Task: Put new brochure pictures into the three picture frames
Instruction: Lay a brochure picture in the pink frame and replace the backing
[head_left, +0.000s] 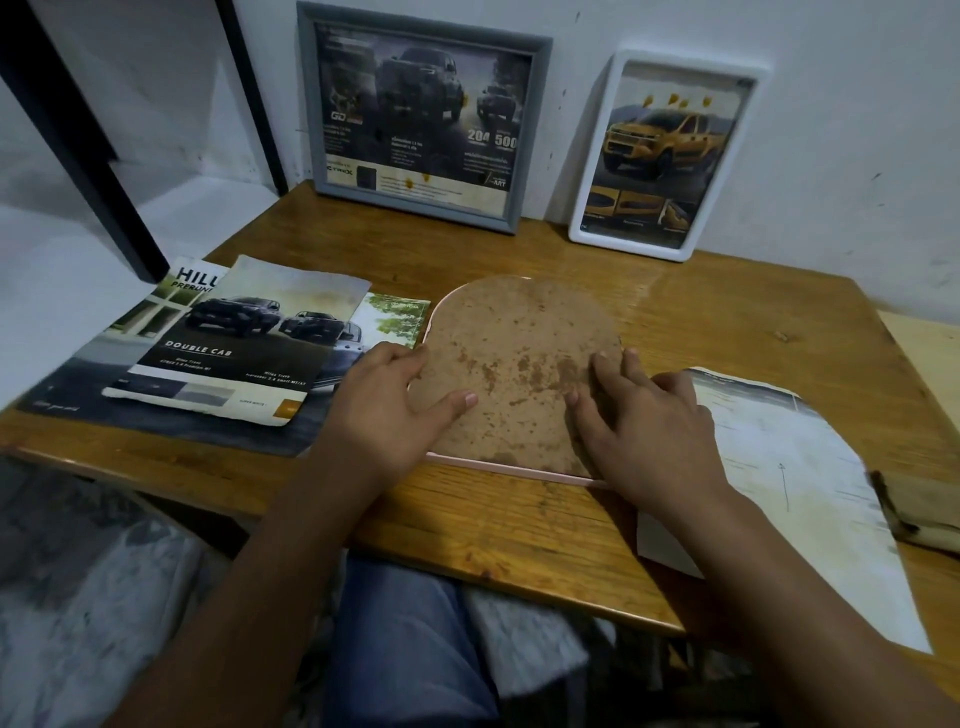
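- Wooden surface, wall along its far edge.
- Brochures spread at the left edge; a loose sheet at the right.
- Grey frame and white frame lean at the far edge.
- Arched pink frame lies back-up near the front edge.
- Left hand and right hand: each grip open, fingers flat on its brown backing.
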